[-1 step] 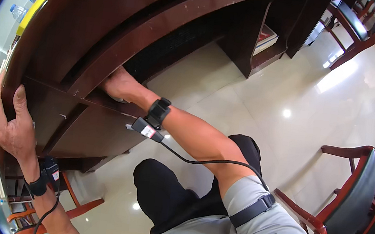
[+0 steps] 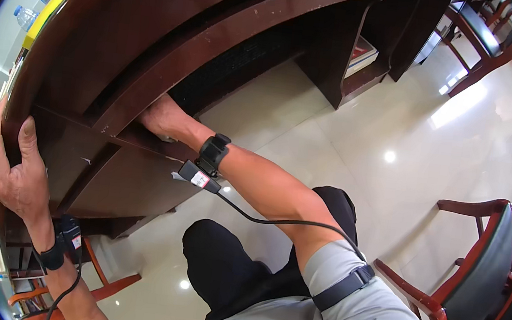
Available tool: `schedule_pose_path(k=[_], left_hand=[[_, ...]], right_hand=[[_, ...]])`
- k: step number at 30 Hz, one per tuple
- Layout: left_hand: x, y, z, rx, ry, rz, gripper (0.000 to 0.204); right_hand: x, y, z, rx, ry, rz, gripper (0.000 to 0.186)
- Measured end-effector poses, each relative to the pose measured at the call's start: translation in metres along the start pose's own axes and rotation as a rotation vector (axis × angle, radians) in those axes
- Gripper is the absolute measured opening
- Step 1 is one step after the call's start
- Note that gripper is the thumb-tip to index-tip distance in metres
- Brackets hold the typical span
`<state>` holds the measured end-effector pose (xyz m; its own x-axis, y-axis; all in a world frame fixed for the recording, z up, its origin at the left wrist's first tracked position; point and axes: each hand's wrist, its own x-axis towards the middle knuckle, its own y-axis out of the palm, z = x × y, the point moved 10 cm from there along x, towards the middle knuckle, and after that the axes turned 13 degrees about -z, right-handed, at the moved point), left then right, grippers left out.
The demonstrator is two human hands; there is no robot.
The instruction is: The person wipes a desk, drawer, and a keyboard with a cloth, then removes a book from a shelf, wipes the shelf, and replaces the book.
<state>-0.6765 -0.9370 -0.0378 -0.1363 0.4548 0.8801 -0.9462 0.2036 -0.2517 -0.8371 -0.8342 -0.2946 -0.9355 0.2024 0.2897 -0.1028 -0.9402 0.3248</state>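
Pale, glossy floor (image 2: 386,189) tiles ran through the room, throwing back bright spots of light and a broad window-like glare at the upper right. The dark brown desk (image 2: 138,24) filled the upper left, directly before the person, bowed by the lens. Red-brown wooden chairs stood around; the nearest, an armchair (image 2: 478,277) at the right, had curved arms and a smooth dark backrest. At the far left, 2 clear plastic bottles (image 2: 25,18) with blue caps stood near a flat yellow object (image 2: 43,19).

The desk's wood had a dull sheen, with pale chips along its long rail (image 2: 247,21). Beneath lay a rough black panel (image 2: 236,61), and an open compartment held a stack of books (image 2: 361,61).

The left hand (image 2: 17,178) was clamped on the desk's edge, thumb inside, fingers outside. The right hand (image 2: 165,117) reached in below the rail, its fingertips hidden; whether they were apart or together could not be told. A black band (image 2: 212,153) circled the right wrist, and a thin cable (image 2: 261,219) ran toward the grey sleeve (image 2: 345,267).
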Motion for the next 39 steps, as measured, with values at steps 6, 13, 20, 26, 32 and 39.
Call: schedule_pose_path(k=[6,13,20,26,32,39], left_hand=[[0.004,-0.006,-0.004,0.032,0.070,-0.013,0.037],[0.002,0.000,-0.005,0.080,0.124,-0.006,0.036],[0.002,0.004,-0.010,0.010,0.058,-0.017,0.037],[0.005,0.003,-0.007,0.022,0.028,0.004,0.040],[0.000,0.011,-0.009,0.037,-0.020,0.066,0.043],[-0.004,0.011,0.001,0.059,-0.028,0.060,0.043]], right_hand=[[-0.013,-0.028,-0.140,-0.399,0.009,0.221,0.033],[-0.126,-0.118,-0.237,-0.600,0.332,0.238,0.033],[-0.161,-0.130,-0.125,0.001,0.747,0.437,0.029],[-0.110,-0.236,-0.072,0.396,0.755,-0.047,0.030],[-0.067,-0.325,-0.053,0.602,0.662,-0.226,0.024],[0.000,-0.404,-0.021,0.431,0.391,-0.569,0.023]])
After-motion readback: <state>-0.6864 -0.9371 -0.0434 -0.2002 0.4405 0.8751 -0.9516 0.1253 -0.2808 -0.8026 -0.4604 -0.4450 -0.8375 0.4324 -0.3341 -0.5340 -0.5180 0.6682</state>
